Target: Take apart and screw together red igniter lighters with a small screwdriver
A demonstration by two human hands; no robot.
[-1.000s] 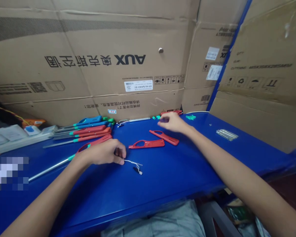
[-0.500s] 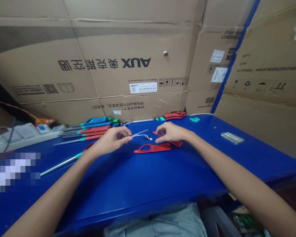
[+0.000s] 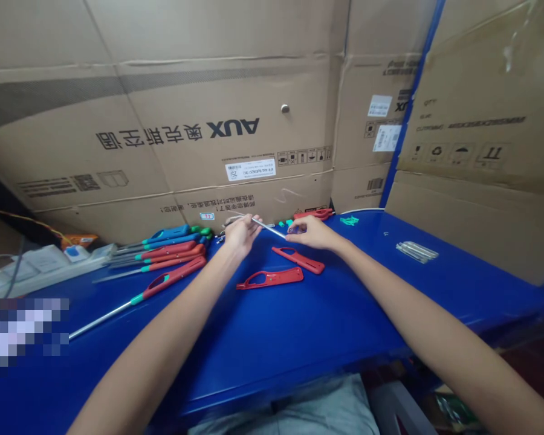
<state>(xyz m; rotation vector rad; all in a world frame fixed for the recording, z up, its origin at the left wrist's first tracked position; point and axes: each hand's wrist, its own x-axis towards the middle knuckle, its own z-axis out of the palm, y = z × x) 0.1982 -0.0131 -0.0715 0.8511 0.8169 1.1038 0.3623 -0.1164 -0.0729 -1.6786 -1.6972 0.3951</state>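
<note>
A slim metal tube spans the gap between my two hands above the table. My left hand is closed around its left end, and a thin wire pokes out beyond these fingers. At the tube's right end, my right hand pinches it with fingertips; a small dark part by those fingers is hard to make out. Below my hands lie two red plastic lighter handle halves, one flat shell in front and another shell slanted behind it.
Several long-nosed lighters lie at the left, near a white power strip. Red handle parts and green pieces sit at the back. Metal tubes lie right. Cardboard walls the blue table.
My left hand has gone up and forward from the white wires to the metal tube. The tube now joins both hands. The rear red shell is uncovered, and the view has shifted slightly.
</note>
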